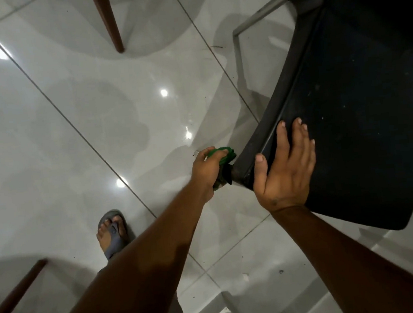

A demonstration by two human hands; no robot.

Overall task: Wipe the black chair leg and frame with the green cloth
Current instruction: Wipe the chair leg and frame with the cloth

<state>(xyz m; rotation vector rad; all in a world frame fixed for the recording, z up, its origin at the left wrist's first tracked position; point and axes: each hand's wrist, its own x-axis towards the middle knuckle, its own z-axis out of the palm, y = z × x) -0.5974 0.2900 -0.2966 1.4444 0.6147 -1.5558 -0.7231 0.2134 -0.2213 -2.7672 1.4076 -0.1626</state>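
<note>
Head view: left hand (205, 170) closes its grip on the green cloth (221, 156), pressing it against the black chair (347, 107) leg below the seat corner; right hand (286, 167), fingers spread flat, steadies the seat.

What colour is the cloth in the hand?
Green: the cloth, in the left hand, head view.

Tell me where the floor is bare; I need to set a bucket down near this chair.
Bare tiles stretch between the upper wooden leg, the sandalled foot and the black chair. It is crowded at the chair's corner, where the left hand holds the green cloth and the right hand rests.
</note>
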